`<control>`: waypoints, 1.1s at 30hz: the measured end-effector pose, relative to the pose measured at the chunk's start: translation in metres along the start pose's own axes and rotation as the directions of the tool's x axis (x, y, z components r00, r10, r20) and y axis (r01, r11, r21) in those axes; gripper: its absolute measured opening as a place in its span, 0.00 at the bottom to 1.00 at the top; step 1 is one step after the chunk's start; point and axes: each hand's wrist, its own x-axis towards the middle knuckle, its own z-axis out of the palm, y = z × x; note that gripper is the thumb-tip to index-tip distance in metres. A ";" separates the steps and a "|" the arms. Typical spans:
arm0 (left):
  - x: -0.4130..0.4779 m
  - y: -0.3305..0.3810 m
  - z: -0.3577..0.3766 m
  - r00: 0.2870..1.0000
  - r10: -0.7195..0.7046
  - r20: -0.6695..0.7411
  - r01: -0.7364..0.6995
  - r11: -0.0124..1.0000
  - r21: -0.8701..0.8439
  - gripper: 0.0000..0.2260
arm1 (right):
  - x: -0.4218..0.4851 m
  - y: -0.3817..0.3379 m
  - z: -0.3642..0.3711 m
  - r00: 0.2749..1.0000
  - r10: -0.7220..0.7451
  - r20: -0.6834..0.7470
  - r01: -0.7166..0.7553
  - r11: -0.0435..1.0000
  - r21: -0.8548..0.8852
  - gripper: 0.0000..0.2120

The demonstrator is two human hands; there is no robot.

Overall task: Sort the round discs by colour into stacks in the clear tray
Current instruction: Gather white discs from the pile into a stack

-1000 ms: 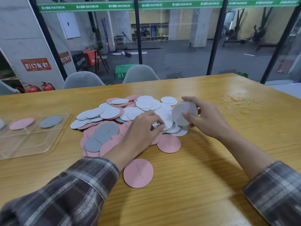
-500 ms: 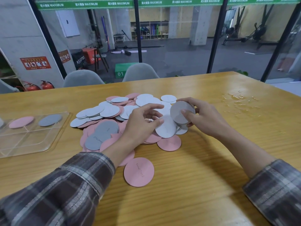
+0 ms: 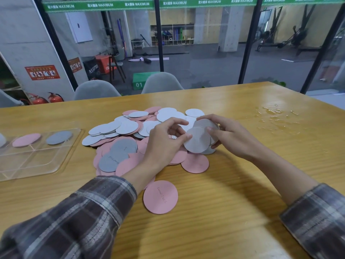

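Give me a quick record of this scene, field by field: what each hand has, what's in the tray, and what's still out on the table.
left hand: fingers pinch the edge of the front white disc
right hand: grips a small white stack just behind that disc
clear tray: one pink disc and one grey disc, side by side
pile: white, pink and grey discs, mixed
loose pink disc: alone, nearest the person
table: wet patch at far right
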 end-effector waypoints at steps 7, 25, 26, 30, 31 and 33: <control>0.005 0.000 0.003 1.000 0.007 -0.021 -0.007 1.000 0.005 0.12 | -0.004 -0.003 0.001 0.996 -0.092 0.007 0.092 0.979 -0.182 0.18; 0.001 -0.012 0.001 0.975 0.083 0.208 -0.178 0.849 0.498 0.16 | -0.004 -0.001 -0.007 0.987 0.000 -0.161 -0.029 0.984 -0.175 0.18; 0.002 -0.013 0.001 0.976 0.084 0.200 -0.178 0.841 0.510 0.16 | -0.004 -0.001 -0.007 0.985 0.009 -0.170 -0.039 0.984 -0.175 0.18; 0.001 -0.014 -0.001 0.984 0.103 0.143 -0.160 0.861 0.483 0.10 | -0.004 0.000 -0.009 0.980 0.034 -0.197 -0.069 0.983 -0.170 0.18; 0.000 -0.015 -0.002 0.983 0.122 0.140 -0.174 0.868 0.465 0.07 | -0.003 0.000 -0.009 0.979 0.037 -0.201 -0.072 0.983 -0.170 0.18; -0.001 -0.018 -0.003 0.978 0.141 0.151 -0.195 0.874 0.445 0.04 | -0.003 0.000 -0.008 0.978 0.038 -0.205 -0.075 0.982 -0.173 0.18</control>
